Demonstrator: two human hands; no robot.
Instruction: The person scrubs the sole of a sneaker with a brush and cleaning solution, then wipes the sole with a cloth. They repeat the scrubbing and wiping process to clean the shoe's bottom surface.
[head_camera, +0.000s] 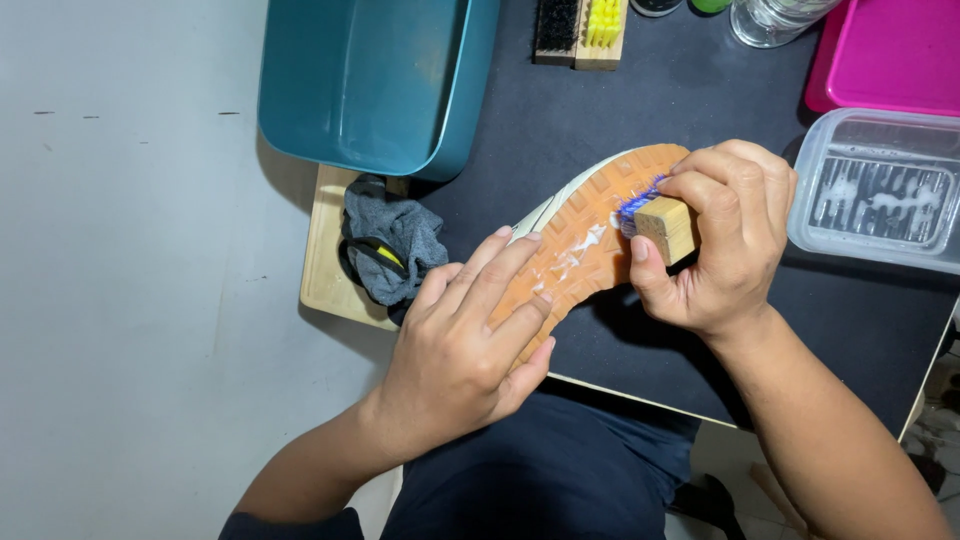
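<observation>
Left hand lies flat on an upturned shoe, fingers spread; right hand fingers grip a wooden brush against the soapy sole, near the tabletop's front edge.

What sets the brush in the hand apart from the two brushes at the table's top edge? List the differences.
The held brush has blue bristles; the two spare brushes have black and yellow ones. The held brush is gripped by the right hand with its bristles against the foamy shoe sole; the spare brushes lie side by side, untouched, bristles up. The left hand steadies the sole. All three have pale wooden blocks.
</observation>
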